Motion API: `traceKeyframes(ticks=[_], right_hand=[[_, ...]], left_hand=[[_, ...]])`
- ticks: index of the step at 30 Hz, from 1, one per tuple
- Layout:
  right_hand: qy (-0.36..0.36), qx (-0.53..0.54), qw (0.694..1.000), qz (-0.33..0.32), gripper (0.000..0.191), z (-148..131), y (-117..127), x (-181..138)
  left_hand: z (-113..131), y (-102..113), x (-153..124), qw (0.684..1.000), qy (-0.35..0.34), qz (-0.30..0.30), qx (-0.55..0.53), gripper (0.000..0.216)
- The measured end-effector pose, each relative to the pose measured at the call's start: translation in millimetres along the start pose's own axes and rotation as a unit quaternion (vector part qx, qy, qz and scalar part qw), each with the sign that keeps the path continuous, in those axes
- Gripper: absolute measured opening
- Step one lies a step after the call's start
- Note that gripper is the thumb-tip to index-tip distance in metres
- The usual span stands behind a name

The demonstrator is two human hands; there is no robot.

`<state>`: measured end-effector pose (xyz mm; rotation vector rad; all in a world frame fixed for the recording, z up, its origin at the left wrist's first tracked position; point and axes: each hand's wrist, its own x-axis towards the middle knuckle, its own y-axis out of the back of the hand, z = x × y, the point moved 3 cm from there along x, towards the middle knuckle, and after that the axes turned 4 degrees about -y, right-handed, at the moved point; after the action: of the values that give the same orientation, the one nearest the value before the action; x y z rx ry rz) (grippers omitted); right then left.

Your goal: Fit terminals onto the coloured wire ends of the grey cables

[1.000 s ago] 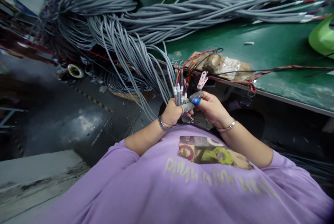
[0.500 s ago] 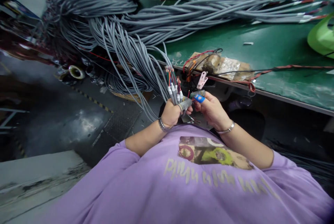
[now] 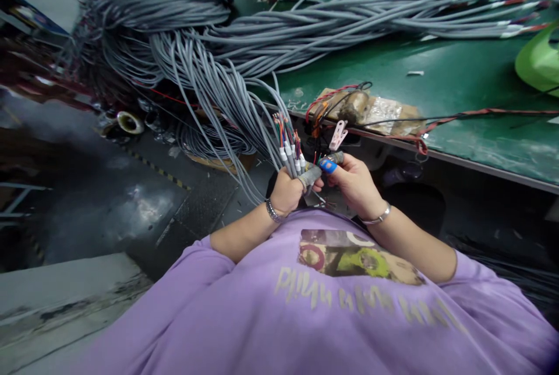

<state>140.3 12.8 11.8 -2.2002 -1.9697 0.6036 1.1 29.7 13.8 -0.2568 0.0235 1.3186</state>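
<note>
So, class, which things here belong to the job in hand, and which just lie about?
Likely the job:
left hand, gripping cable ends
right hand, apparently pinching thin wires
piled cables

Probably just lying about:
white scrap
green item

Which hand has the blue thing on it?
The right hand: a blue wrap is on its thumb. The left hand, holding grey cables, shows grey wrapping, no blue.

Dark grey floor [image 3: 105, 229] over here, catching a bright patch of glare [image 3: 146, 197] — a black-and-yellow striped line [image 3: 162, 170] crosses it — and a green-topped counter [image 3: 476, 78] with a pale edge.
</note>
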Motion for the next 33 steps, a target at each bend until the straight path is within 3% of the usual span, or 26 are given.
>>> traceKeyframes(ticks=[8, 16, 26, 33], right_hand=[[-0.016, -0.008, 1.0, 0.016, 0.037, 10, 8, -3], [-0.007, -0.056, 0.997, -0.054, 0.035, 0, 7, -7], [-0.014, -0.015, 1.0, -0.009, 0.036, 0, 3, 6], [-0.005, 0.019, 0.999, 0.026, 0.039, 4, -1, 0]], left_hand=[[-3, -1, 2, 0.997, 0.018, 0.053, -0.054, 0.038], [-1, -1, 4, 0.997, 0.022, 0.062, -0.047, 0.036], [1, -5, 1, 1.0, 0.008, 0.021, -0.008, 0.036], [-5, -2, 1, 0.999, -0.001, 0.042, -0.029, 0.031]])
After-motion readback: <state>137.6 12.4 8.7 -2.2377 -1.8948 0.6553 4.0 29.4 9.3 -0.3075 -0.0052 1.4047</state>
